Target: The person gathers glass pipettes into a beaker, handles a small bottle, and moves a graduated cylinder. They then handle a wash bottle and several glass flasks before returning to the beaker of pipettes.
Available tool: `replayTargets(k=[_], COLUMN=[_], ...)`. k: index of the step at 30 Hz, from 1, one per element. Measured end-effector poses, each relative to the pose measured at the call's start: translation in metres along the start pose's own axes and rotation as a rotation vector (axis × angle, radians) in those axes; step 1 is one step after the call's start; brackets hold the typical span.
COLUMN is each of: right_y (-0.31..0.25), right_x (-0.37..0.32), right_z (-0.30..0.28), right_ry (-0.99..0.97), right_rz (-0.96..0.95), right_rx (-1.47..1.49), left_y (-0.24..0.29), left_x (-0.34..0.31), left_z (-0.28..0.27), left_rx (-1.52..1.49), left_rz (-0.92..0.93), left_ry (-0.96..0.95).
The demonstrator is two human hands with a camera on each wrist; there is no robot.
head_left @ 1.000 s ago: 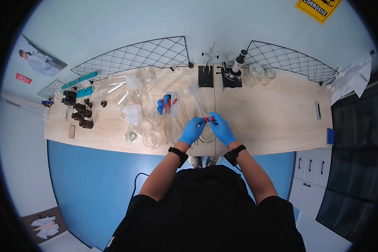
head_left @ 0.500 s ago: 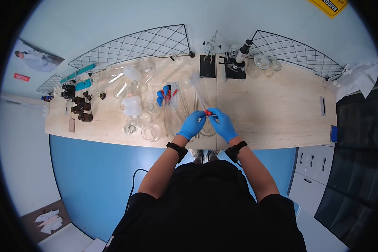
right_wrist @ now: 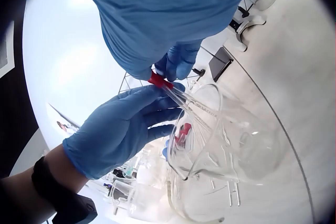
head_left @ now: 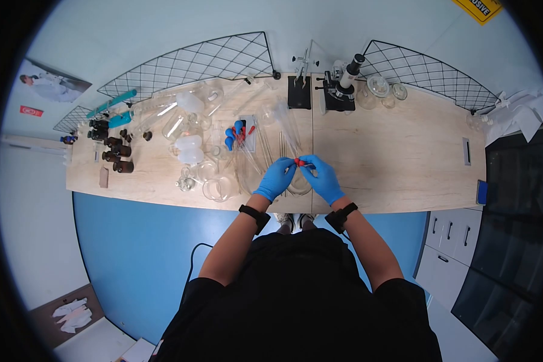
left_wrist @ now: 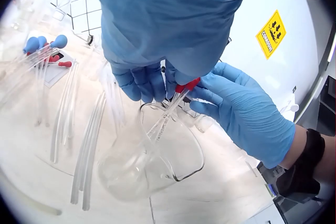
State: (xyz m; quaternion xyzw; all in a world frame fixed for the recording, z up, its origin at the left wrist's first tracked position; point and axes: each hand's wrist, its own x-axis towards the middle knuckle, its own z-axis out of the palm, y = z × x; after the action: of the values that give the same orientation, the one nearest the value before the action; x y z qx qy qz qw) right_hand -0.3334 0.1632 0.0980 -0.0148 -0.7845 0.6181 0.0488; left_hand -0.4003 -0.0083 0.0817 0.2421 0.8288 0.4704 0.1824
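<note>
Both hands wear blue gloves and meet over a clear glass beaker [left_wrist: 123, 179] near the bench's front edge. Fingers of my left hand [head_left: 277, 178] pinch red-bulbed glass droppers [right_wrist: 160, 80] at the bulbs. Opposite it, the right hand [head_left: 323, 181] pinches at the same red bulbs, its fingertips close against the left ones. The droppers' slim tubes, with printed marks, slant down together into the beaker's mouth in both wrist views. Gloved fingers partly cover the bulbs. Several glass tubes [left_wrist: 86, 155] lie beside the beaker.
Blue-bulbed droppers [head_left: 229, 143] and red ones lie to the left on a light card. Further left stand glassware, plastic bottles [head_left: 190, 157] and brown bottles [head_left: 123, 167]. At the back are a black-based stand [head_left: 299, 92], a microscope [head_left: 344, 87], glass jars [head_left: 377, 86] and wire racks [head_left: 193, 63].
The head view has tilted, so the bench sits higher in it. Both hands stay together over the beaker, and the red bulbs have drawn slightly closer to each other.
</note>
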Motion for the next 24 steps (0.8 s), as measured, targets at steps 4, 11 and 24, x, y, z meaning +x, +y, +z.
replayTargets(k=[4,11,24], right_y=[-0.005,-0.001,0.006], right_x=[0.005,0.013,0.022], right_z=[0.002,0.002,0.005], right_ry=[0.026,0.010,-0.077], right_rz=[-0.090,-0.119,-0.052], right_rx=[-0.058,-0.121,-0.114], left_y=[0.000,0.008,-0.009], left_x=[0.003,0.007,0.006], left_z=[-0.003,-0.002,0.000], left_rx=[-0.019,0.028,0.122], left_rz=[0.019,0.102,0.029], left_ry=[-0.014,-0.038,0.030])
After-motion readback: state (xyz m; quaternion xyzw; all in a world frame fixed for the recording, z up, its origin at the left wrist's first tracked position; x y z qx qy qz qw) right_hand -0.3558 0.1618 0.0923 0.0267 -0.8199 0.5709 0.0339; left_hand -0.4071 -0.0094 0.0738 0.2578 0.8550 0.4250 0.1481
